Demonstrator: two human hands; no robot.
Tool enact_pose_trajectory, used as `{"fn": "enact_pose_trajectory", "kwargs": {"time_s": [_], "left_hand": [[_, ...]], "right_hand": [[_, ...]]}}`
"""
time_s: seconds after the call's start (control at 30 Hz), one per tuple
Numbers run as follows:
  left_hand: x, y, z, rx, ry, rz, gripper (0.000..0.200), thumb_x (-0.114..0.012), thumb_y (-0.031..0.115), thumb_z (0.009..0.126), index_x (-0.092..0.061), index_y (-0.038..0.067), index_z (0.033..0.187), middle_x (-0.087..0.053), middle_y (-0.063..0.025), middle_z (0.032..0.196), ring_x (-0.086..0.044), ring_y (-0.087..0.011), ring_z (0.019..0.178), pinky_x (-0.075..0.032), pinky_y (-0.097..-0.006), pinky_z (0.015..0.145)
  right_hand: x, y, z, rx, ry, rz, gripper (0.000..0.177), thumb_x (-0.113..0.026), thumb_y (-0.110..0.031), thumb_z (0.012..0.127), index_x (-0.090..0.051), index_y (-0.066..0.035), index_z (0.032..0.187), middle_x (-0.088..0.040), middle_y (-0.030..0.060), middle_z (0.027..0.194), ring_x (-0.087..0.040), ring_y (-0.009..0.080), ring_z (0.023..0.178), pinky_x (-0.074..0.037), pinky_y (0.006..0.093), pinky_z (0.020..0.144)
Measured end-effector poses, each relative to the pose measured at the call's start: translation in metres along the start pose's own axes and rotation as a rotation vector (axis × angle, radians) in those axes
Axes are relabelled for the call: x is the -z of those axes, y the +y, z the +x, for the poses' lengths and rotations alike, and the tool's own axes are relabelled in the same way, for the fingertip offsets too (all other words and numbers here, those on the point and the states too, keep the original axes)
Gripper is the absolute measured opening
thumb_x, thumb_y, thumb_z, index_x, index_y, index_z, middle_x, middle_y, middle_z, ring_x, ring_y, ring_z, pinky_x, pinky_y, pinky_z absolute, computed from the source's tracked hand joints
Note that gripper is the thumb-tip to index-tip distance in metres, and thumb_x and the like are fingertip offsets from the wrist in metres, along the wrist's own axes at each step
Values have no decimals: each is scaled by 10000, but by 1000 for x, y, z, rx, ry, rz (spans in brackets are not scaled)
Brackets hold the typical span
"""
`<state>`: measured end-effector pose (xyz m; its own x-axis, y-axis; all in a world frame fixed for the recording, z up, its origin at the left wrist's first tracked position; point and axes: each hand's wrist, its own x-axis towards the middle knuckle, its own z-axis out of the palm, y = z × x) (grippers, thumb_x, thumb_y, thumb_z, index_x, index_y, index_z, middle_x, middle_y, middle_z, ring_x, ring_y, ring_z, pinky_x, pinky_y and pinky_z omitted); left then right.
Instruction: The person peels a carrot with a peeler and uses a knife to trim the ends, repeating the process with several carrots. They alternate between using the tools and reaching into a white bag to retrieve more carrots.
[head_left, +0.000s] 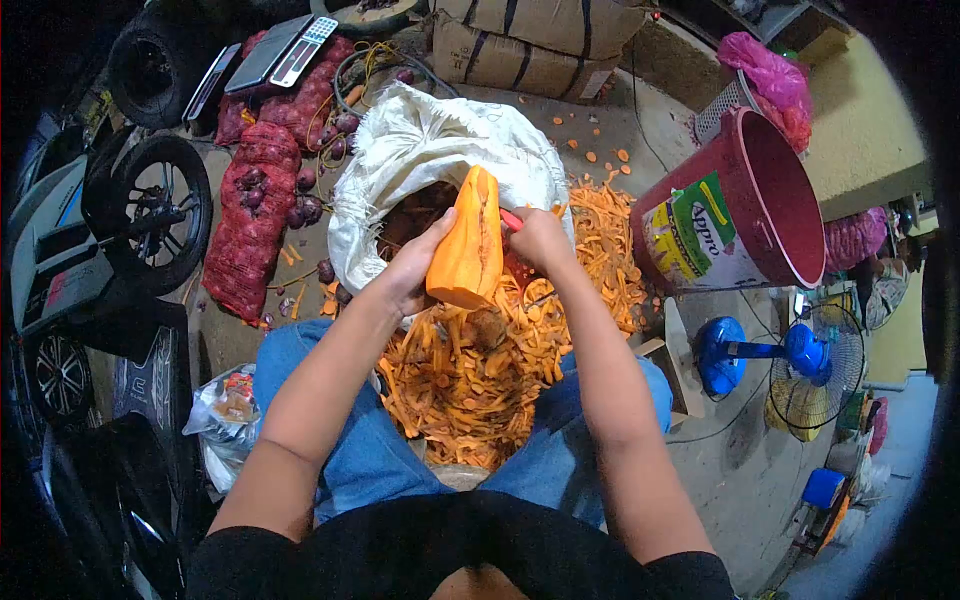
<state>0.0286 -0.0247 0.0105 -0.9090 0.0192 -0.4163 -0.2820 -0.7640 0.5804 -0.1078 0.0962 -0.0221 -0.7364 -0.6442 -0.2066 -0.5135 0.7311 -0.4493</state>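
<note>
My left hand (412, 268) is closed around the lower left side of a thick, peeled orange carrot (466, 245). The carrot is tilted, its flat cut end toward me, and a dark, rough groove runs down its right side. In my right hand (541, 240) is the red handle of a tool (511, 220), held against the carrot's right side; its working end is hidden behind the carrot. Beneath both hands lies a heap of orange peelings (470, 385), spreading between my knees and off to the right. Behind the carrot a white woven sack (375, 150) gapes with its rim folded down.
A red bucket (690, 170) leans at the right, near a blue fan (805, 355). On the left are red mesh sacks of onions (245, 225), loose onions (304, 211), a scale (270, 55) and a motorbike (65, 235). Cardboard boxes (540, 55) stand at the back.
</note>
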Motion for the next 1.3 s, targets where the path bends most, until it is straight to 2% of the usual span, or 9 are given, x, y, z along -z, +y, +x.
{"fn": "enact_pose_trajectory", "kwargs": {"time_s": [0.43,0.53,0.6,0.77,0.87,0.97,1.13,1.23,1.3], "left_hand": [[-15,-8,-7,-55,125,54,484,-341,418,838,-394,31,1123,-534,-111,983,-556,-189,839,-451,-318,760],[-26,-11,-30,123,-45,280,494,-374,431,821,-421,23,1097,-539,-95,980,-535,-187,894,-441,-302,774],[-32,-28,-34,154,-21,141,442,-402,389,826,-437,36,1089,-539,-78,987,-539,-151,863,-423,-280,774],[-1,-12,-11,75,118,144,443,-383,395,828,-433,15,1050,-560,-116,923,-575,-189,788,-477,-317,700],[-1,-6,-5,20,23,-130,460,-379,410,821,-427,17,1055,-557,-169,899,-581,-237,769,-492,-342,635],[-1,-5,0,35,-127,-196,464,-365,416,819,-419,16,1049,-553,-189,885,-578,-263,759,-489,-346,638],[4,-8,13,-26,-103,-123,478,-342,432,818,-406,19,1048,-543,-202,885,-565,-307,744,-483,-360,646],[2,-2,10,-11,-202,-141,489,-335,446,817,-404,23,1053,-539,-205,892,-558,-326,744,-482,-369,647],[2,0,11,-2,-262,-178,497,-331,454,815,-406,25,1054,-537,-207,897,-555,-337,747,-482,-374,644]], "right_hand": [[-12,-4,-4,-55,78,52,239,-512,-210,646,-596,-20,765,-573,205,776,-561,320,738,-435,395,672],[-17,52,27,-398,85,279,334,-526,-290,667,-592,10,796,-567,219,800,-551,345,778,-428,395,696],[-14,81,28,-420,243,268,390,-521,-318,671,-577,53,776,-556,241,823,-540,363,792,-419,408,715],[-6,83,25,-429,152,173,396,-517,-307,683,-563,79,757,-552,259,762,-545,364,762,-426,405,675],[-9,95,29,-466,53,483,347,-544,-229,665,-552,92,798,-569,234,738,-572,322,724,-427,374,612],[-15,82,23,-369,-51,343,342,-543,-233,676,-551,86,798,-574,215,730,-578,296,706,-425,359,588],[-8,34,1,-324,-125,399,287,-526,-233,705,-564,42,778,-576,179,696,-569,281,673,-422,347,581],[16,10,-11,-247,-95,367,260,-510,-231,720,-568,13,789,-573,186,691,-561,309,689,-422,374,602],[26,0,-19,-75,153,212,225,-502,-218,716,-573,-22,802,-563,206,711,-548,338,700,-421,400,608]]}}
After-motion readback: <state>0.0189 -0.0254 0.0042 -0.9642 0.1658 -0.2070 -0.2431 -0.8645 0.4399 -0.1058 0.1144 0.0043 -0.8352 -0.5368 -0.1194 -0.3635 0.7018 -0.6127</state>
